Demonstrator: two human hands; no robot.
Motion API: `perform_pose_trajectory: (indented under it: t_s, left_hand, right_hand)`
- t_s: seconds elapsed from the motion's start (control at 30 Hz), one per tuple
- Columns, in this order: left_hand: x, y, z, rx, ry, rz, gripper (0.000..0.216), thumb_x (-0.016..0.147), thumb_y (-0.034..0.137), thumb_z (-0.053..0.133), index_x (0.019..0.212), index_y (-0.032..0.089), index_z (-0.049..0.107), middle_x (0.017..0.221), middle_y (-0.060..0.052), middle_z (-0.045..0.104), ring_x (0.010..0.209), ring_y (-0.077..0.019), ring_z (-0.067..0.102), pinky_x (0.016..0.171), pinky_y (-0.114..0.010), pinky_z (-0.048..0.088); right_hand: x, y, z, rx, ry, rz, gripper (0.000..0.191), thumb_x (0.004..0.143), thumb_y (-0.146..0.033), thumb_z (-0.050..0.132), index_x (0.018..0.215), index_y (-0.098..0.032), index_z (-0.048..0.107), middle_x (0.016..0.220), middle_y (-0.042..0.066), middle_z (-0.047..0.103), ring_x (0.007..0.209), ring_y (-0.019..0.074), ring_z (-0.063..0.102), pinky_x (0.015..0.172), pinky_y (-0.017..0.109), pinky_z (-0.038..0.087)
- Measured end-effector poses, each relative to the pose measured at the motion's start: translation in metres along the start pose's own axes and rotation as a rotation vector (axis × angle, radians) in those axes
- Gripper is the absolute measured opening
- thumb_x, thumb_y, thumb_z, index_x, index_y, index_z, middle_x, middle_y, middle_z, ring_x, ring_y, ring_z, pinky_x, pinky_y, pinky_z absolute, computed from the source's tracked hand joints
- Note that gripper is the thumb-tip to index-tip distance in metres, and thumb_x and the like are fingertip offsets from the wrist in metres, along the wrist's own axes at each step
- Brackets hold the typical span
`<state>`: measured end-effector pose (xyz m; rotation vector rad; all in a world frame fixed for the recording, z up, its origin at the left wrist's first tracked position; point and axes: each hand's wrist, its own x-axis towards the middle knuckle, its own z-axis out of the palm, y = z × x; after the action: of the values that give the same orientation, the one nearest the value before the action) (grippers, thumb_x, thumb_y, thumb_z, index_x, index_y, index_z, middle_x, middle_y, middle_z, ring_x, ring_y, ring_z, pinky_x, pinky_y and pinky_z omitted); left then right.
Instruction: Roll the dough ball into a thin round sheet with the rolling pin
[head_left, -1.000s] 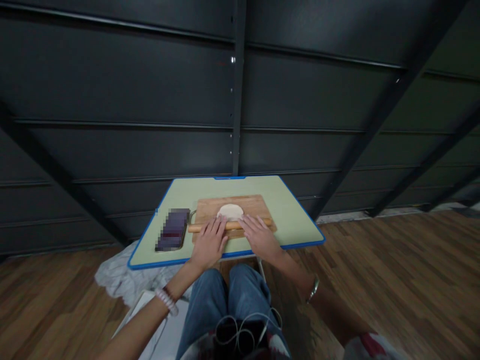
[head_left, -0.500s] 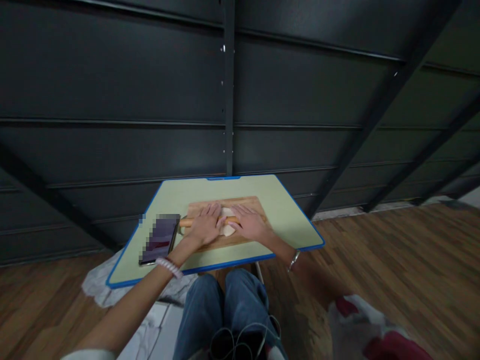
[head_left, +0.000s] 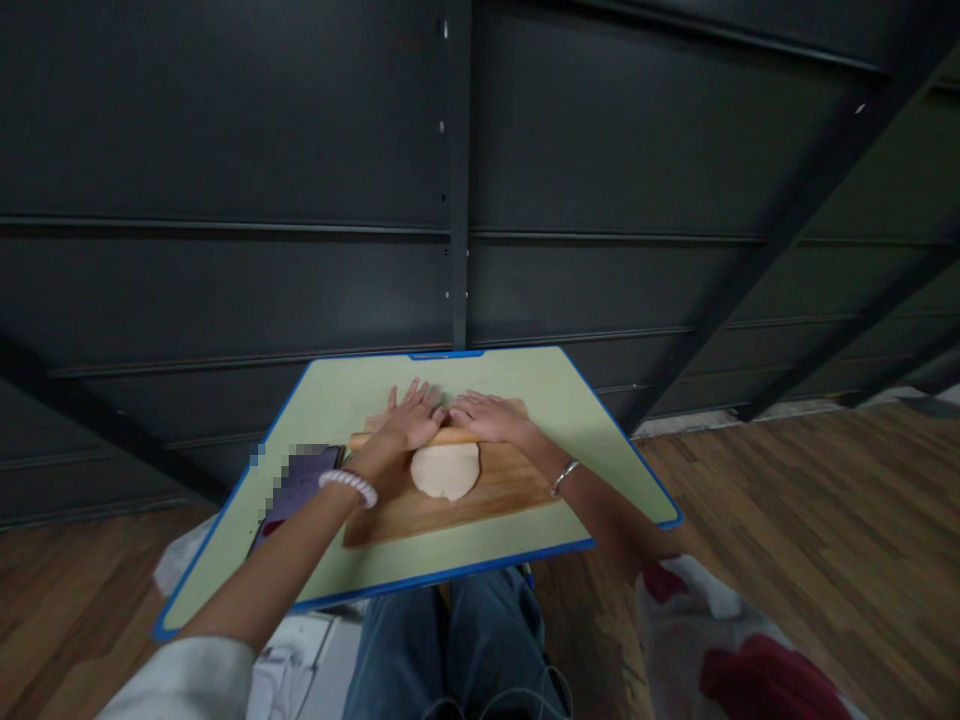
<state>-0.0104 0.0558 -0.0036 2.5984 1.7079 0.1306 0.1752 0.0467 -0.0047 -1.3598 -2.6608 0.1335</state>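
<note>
A wooden rolling pin lies across the far part of a flat, roundish piece of pale dough. My left hand presses on the pin from above, its fingers stretched out and spread past the far side. On the pin's right part lies my right hand, palm down, fingers extended flat and pointing inward. Neither hand wraps its fingers round the pin. Under the dough is a wooden board; its far edge is partly covered by the hands.
The board rests on a small pale-green table with a blue rim. A dark-screened device, partly blurred out, lies left of the board, beside my left forearm. A dark panelled wall stands behind the table. My knees are below its front edge.
Both hands and the rolling pin have moved away from me toward the board's far side, uncovering the near part of the dough. The view has tilted and come closer to the table.
</note>
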Motion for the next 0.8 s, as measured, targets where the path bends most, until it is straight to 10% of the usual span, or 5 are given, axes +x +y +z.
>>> perform_pose_trajectory:
  t_s: [0.4,0.8]
  left_hand:
    - [-0.004,0.005,0.0,0.126,0.234,-0.02,0.063,0.092,0.037,0.02,0.146,0.006,0.019,0.154,-0.014,0.018,0.143,-0.0237,0.007,0.114,-0.052,0.0]
    - [-0.067,0.024,0.002,0.073,0.261,0.102,0.05,0.094,0.035,0.023,0.131,0.015,0.05,0.138,-0.01,0.049,0.133,-0.0221,0.038,0.112,-0.043,0.022]
  right_hand:
    - [-0.005,-0.01,-0.016,-0.075,0.111,0.204,0.041,0.098,-0.039,0.03,0.115,-0.016,0.06,0.125,0.012,0.059,0.114,0.0223,0.055,0.096,0.037,0.041]
    - [-0.059,-0.05,0.002,-0.103,0.265,0.135,0.039,0.098,-0.032,0.029,0.125,-0.017,0.054,0.132,0.01,0.056,0.126,0.0195,0.046,0.105,0.037,0.031]
